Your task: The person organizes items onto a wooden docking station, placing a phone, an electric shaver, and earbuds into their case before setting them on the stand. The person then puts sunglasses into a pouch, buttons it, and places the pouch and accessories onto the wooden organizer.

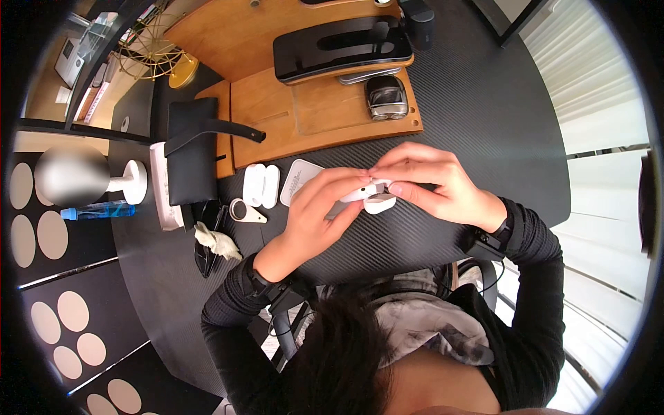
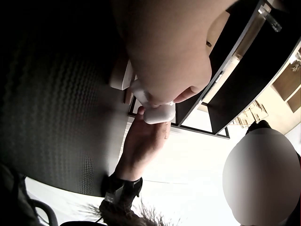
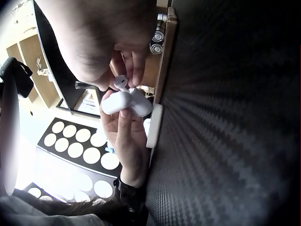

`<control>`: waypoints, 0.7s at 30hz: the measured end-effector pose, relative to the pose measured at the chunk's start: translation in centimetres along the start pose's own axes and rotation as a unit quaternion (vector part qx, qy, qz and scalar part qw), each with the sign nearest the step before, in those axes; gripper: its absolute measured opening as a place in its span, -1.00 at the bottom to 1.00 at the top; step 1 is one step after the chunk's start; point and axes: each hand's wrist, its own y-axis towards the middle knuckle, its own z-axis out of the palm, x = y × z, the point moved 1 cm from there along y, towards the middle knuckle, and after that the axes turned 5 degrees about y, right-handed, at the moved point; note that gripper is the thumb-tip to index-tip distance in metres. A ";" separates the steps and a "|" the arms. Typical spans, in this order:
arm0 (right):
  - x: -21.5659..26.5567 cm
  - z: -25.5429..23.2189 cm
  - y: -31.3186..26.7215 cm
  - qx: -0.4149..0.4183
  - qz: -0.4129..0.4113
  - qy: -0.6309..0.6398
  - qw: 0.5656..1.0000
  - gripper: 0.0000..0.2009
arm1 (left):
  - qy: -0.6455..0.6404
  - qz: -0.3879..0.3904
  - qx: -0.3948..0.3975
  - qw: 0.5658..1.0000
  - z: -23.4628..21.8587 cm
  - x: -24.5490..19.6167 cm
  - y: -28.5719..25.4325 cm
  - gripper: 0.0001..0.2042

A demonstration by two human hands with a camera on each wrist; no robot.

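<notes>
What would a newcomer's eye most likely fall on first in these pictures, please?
Probably the action above the dark table: the left hand holds a small open white case, the right hand pinches a white earbud beside it. Next comes the wooden organizer beyond them, then the gold wheel-shaped ornament to its left.

Right of the right hand [image 1: 432,178], the table [image 1: 522,138] offers passing room; ahead-left, a wooden stand [image 1: 266,100] blocks.

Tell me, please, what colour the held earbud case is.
The case is white, clearest in the right wrist view.

The left hand [image 1: 315,216] partly hides a probable earbud case [image 1: 379,205].
</notes>
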 end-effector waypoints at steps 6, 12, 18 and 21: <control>-0.4 -0.7 -0.1 -0.029 0.085 0.081 0.993 -0.80 | -0.015 0.005 0.006 1.000 0.1 0.3 -0.1 -0.63; -0.9 -0.5 -0.2 0.016 -0.025 -0.021 0.999 -0.76 | -0.014 0.005 0.006 1.000 0.0 0.0 0.0 -0.63; -0.1 0.3 0.0 0.033 0.017 0.036 0.999 -0.58 | -0.023 -0.004 0.004 1.000 -0.1 0.0 0.0 -0.62; -0.2 0.2 -0.1 0.022 0.076 0.069 0.994 -0.59 | -0.031 -0.005 0.010 0.999 -0.1 0.2 -0.3 -0.60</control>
